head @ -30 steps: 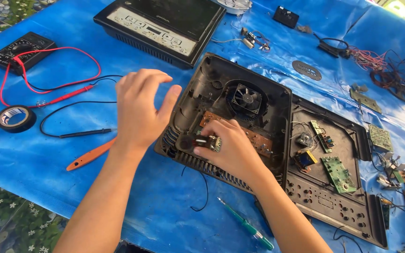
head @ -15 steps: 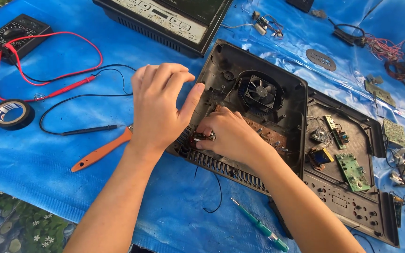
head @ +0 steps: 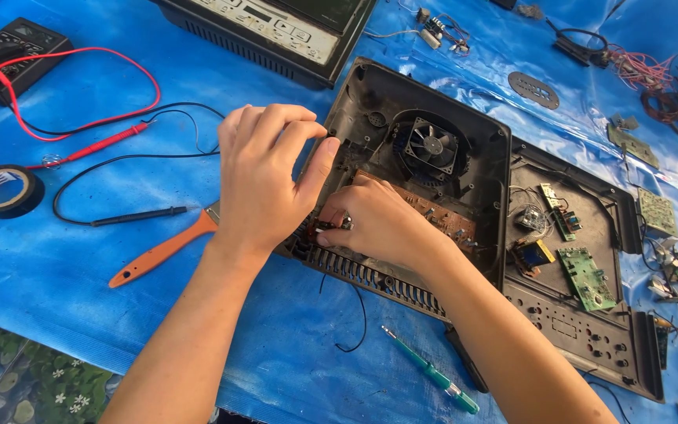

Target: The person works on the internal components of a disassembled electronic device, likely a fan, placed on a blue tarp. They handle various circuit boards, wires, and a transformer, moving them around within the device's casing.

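Both hands — left hand, right hand — inside black casing

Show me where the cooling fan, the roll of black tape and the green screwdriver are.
cooling fan (head: 431, 146), head view, on its hub.
roll of black tape (head: 5, 191), head view, on its top face.
green screwdriver (head: 441, 379), head view, on its handle.

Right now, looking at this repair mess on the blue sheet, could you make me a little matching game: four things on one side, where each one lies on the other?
Things:
1. roll of black tape
2. green screwdriver
3. cooling fan
4. orange-handled brush

Places:
A. inside the open black casing, beyond the right hand
B. far left on the blue sheet, near the red lead
C. on the sheet just left of the left hand
D. on the sheet below the casing's vented edge, by the right forearm

Pairs: 1-B, 2-D, 3-A, 4-C
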